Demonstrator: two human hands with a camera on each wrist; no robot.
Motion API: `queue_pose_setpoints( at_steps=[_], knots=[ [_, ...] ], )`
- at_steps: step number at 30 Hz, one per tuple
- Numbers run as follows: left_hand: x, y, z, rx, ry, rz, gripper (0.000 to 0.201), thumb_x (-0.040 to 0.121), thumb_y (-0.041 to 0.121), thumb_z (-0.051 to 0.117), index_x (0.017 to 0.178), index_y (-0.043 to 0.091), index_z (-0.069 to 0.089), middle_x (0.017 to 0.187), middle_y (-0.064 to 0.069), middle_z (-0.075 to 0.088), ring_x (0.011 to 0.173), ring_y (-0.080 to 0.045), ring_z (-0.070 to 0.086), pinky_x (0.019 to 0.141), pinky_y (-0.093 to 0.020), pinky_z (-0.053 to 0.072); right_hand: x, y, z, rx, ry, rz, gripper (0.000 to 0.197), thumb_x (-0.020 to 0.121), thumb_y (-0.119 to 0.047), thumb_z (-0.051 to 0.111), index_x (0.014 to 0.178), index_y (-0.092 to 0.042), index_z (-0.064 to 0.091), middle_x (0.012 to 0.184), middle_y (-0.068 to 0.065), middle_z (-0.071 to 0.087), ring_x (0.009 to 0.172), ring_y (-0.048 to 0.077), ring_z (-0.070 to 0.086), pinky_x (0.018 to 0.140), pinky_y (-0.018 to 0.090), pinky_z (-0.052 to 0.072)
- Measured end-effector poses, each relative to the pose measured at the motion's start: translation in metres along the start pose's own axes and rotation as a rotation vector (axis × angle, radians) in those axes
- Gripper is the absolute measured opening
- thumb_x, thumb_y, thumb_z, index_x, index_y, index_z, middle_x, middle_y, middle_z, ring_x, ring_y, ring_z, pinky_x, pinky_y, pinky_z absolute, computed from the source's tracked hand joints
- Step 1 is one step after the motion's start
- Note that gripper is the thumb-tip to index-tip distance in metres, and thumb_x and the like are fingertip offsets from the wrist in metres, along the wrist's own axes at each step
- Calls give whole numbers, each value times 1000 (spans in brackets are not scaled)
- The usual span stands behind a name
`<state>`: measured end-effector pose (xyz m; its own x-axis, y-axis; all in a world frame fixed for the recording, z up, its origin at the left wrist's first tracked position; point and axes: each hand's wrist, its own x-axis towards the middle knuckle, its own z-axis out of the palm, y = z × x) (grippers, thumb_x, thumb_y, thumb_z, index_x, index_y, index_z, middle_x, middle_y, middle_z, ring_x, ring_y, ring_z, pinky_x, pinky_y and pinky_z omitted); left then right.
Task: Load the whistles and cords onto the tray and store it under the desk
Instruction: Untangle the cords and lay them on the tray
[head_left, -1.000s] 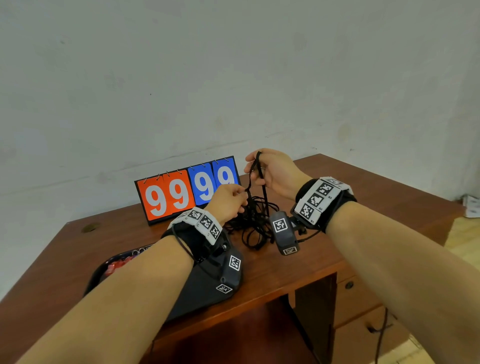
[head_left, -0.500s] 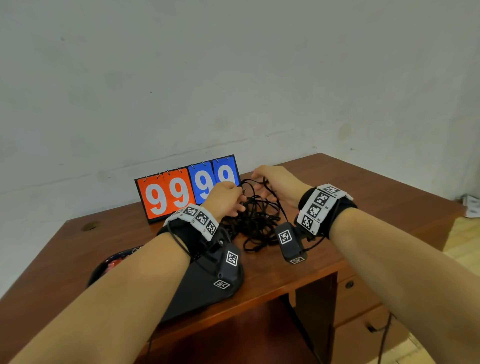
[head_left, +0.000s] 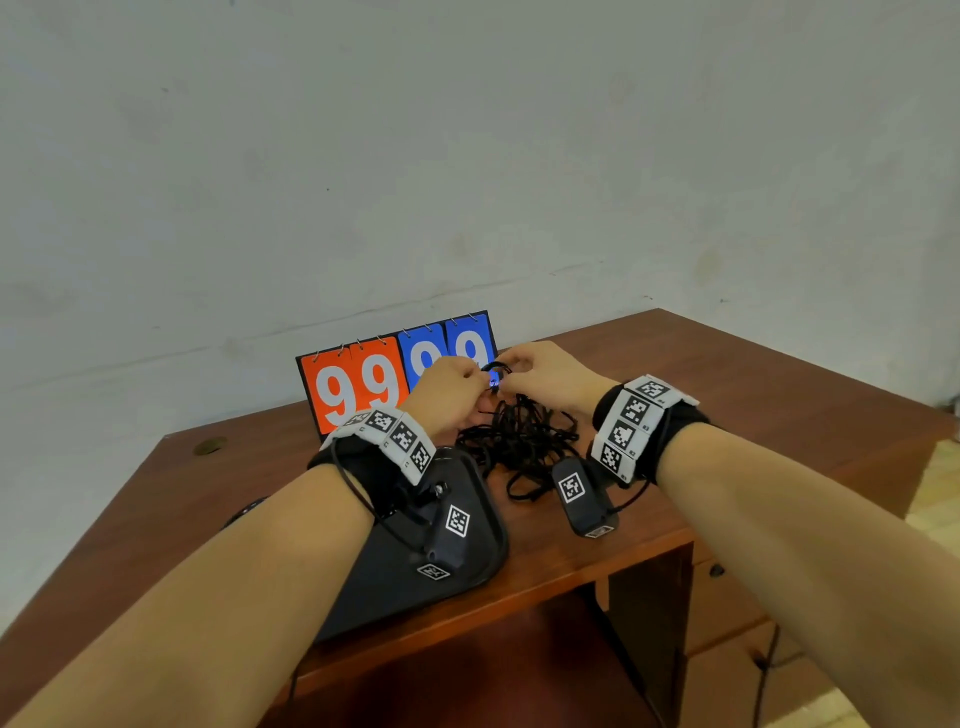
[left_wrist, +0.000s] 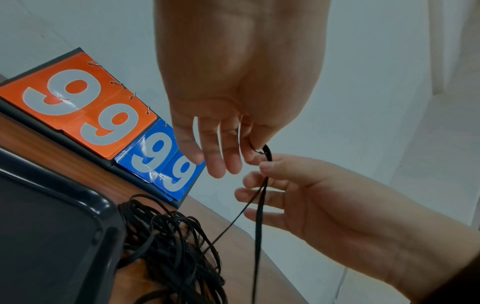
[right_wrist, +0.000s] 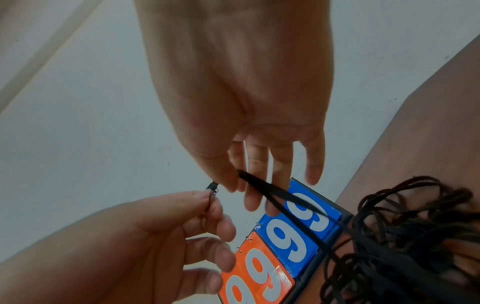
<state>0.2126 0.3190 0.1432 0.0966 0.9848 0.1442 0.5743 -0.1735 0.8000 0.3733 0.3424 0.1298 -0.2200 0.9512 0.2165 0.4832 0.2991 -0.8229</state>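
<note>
Cords (head_left: 519, 441) lie tangled beside the black tray (head_left: 405, 582) (contents mostly hidden); left hand (head_left: 447, 395) and right hand (head_left: 545, 379) pinch one strand before the scoreboard (head_left: 363, 384).

Bare desk (head_left: 753, 395) lies open to the right of the cord pile (head_left: 519, 441). On its left the tray (head_left: 467, 571) sits right against the pile, closing off that side. The scoreboard (head_left: 363, 384) stands upright just behind, blocking reach toward the wall (head_left: 467, 156).
</note>
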Motion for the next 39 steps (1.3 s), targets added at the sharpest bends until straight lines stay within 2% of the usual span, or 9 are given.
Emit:
queue_pose_setpoints(
  at_steps=[2,4,6,12,19,22,29,32,39],
  knots=[
    [-3,-2,-5,-16,6,-3,27,100,17,46,101,-3,64,83,-15,69,63,-19,63,61,-29,54,-4,-3,3,9,-5,-14,12,90,-14,62,93,-9,71,83,13,74,74,21,61,79,42,53],
    [-6,-3,-8,-44,4,-20,24,100,24,50,101,4,64,88,-16,71,70,-22,66,73,-38,58,-8,-7,4,9,-24,-15,22,95,-20,59,86,-3,70,72,8,71,67,18,61,76,38,54],
    [-11,-3,-10,-91,-13,-30,23,98,31,54,103,11,63,90,-13,72,73,-22,68,77,-39,58,-9,-10,6,2,-46,-17,25,96,-19,57,86,-1,70,71,6,70,66,17,61,74,34,53],
    [-17,-3,-11,-89,10,86,14,98,16,56,98,5,64,74,-8,68,59,-13,65,55,-18,54,-11,-15,12,24,-91,1,23,95,-12,55,90,4,70,78,14,70,71,21,63,79,39,56],
    [-16,-18,-36,-149,246,22,13,98,16,54,92,10,64,75,-7,68,61,-16,64,55,-23,51,-20,-18,6,141,-78,41,14,96,-15,59,91,-5,68,65,4,64,63,18,63,58,22,51],
    [-19,-31,-55,-188,328,-46,12,98,15,54,91,11,62,76,-7,66,61,-16,62,55,-26,51,-27,-15,1,246,-70,65,17,98,-12,55,101,0,67,64,5,57,58,18,56,60,26,52],
    [-35,-58,-90,-260,432,-154,11,97,13,56,87,13,62,76,-8,64,61,-17,61,54,-28,50,-43,-20,0,357,-112,124,16,99,-14,55,98,-4,67,62,1,52,49,11,43,53,28,46],
    [-44,-69,-107,-294,487,-202,8,96,12,58,92,10,64,76,-8,65,62,-18,60,52,-28,48,-50,-25,-1,393,-111,139,19,99,-15,55,106,-1,66,63,0,52,47,9,38,51,27,42],
    [-74,-94,-143,-372,595,-255,8,95,8,58,89,9,63,72,-8,64,58,-18,58,50,-27,46,-70,-37,2,526,-78,183,18,98,-12,56,109,-2,65,63,1,51,47,8,35,49,24,39]
  ],
)
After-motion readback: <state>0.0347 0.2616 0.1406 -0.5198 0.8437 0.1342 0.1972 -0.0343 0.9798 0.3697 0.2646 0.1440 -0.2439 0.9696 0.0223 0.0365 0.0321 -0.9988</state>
